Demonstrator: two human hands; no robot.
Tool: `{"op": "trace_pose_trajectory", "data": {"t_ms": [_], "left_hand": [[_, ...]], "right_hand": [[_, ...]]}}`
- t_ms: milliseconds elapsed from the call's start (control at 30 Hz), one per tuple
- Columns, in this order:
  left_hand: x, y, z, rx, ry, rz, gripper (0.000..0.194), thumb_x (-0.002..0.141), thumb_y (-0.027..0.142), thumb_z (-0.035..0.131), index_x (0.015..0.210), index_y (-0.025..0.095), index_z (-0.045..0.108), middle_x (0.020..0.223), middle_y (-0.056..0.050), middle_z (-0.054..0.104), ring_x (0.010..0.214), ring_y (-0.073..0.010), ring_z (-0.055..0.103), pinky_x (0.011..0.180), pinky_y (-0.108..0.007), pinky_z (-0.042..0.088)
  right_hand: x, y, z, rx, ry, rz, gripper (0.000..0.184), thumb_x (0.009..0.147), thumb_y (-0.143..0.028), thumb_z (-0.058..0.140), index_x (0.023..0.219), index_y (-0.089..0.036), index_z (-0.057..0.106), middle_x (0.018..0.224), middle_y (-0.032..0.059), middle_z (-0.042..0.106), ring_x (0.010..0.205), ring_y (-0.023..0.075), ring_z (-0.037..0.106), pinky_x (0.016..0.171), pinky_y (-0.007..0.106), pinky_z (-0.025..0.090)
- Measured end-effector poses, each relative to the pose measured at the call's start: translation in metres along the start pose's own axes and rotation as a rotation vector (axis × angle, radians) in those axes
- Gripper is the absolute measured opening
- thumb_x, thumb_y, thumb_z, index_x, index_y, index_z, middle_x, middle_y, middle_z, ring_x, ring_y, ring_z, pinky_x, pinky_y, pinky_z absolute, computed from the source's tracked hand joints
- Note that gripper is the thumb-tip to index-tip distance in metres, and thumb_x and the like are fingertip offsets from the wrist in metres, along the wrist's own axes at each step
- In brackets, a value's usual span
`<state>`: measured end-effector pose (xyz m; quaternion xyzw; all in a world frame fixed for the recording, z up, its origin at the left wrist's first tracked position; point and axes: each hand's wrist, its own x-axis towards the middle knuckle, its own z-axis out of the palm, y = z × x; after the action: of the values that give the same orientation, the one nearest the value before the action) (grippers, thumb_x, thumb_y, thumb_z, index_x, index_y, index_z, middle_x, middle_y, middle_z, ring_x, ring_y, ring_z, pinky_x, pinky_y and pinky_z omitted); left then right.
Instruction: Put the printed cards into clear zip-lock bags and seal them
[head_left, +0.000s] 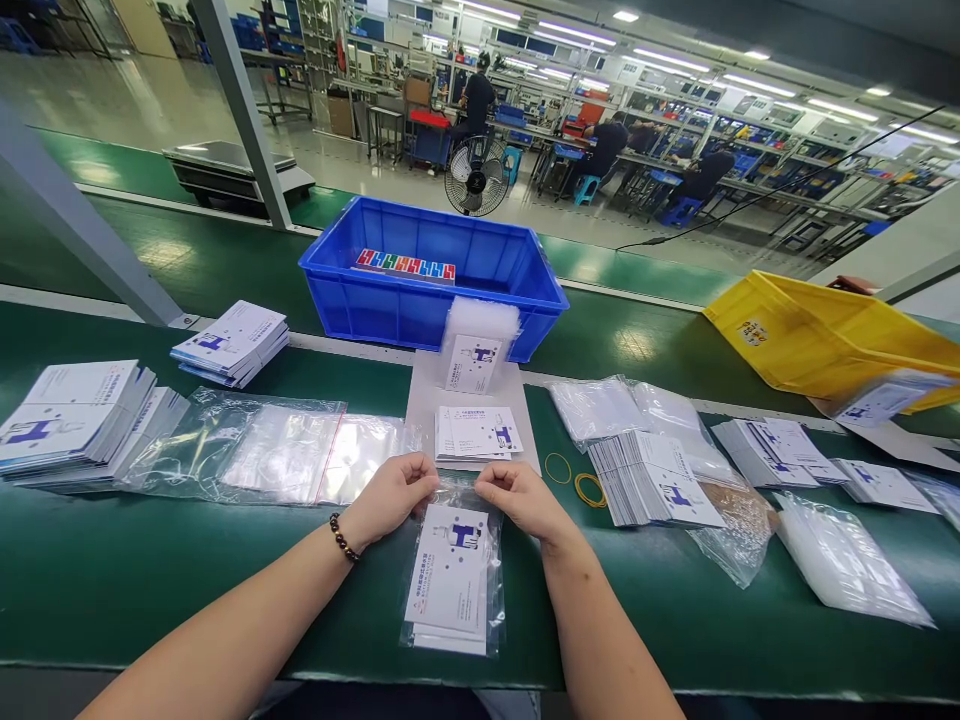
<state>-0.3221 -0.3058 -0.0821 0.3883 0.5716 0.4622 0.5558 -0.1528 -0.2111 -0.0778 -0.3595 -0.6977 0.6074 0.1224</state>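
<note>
A clear plastic zip bag [495,600] lies in front of me, with white printed booklets [448,570] inside it. My left hand [395,497] pinches the bag's top edge at its left corner. At the right corner of the same edge, my right hand [521,497] has thumb and finger pressed together on the plastic. Just beyond my hands, a small stack of booklets [476,435] rests on a grey board [421,385]. Behind it, a bundle of clear bags [484,318] with a printed booklet in front leans against the blue bin [435,315].
Booklet piles [75,410] stand at the left, beside flat empty zip bags [281,455]. To the right are yellow rubber bands [590,490], a fanned booklet stack [652,480] and a white plastic pack [851,565]. A yellow bin [825,330] tilts at far right. People sit in the background.
</note>
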Motion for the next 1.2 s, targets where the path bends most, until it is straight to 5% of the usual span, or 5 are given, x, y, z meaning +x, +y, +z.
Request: {"op": "trace_pose_trajectory", "data": {"t_ms": [1000,1200], "left_hand": [[0.0,0.001,0.004,-0.04,-0.031,-0.012,0.016,0.066,0.029,0.058,0.064,0.013,0.054,0.057,0.003,0.05,0.053,-0.009,0.045,0.052,-0.021,0.036],[0.002,-0.002,0.005,-0.012,0.037,0.03,0.016,0.064,0.028,0.058,0.059,0.013,0.053,0.057,0.003,0.049,0.054,-0.0091,0.044,0.052,-0.021,0.035]], "right_hand": [[0.0,-0.004,0.012,0.079,0.006,-0.052,0.016,0.064,-0.025,0.057,0.054,-0.014,0.051,0.053,-0.0033,0.046,0.05,0.0073,0.038,0.049,0.021,0.03],[0.002,-0.005,0.013,0.106,-0.02,-0.057,0.015,0.064,-0.027,0.059,0.059,-0.014,0.056,0.055,-0.0022,0.05,0.052,0.0087,0.043,0.052,0.022,0.034]]}}
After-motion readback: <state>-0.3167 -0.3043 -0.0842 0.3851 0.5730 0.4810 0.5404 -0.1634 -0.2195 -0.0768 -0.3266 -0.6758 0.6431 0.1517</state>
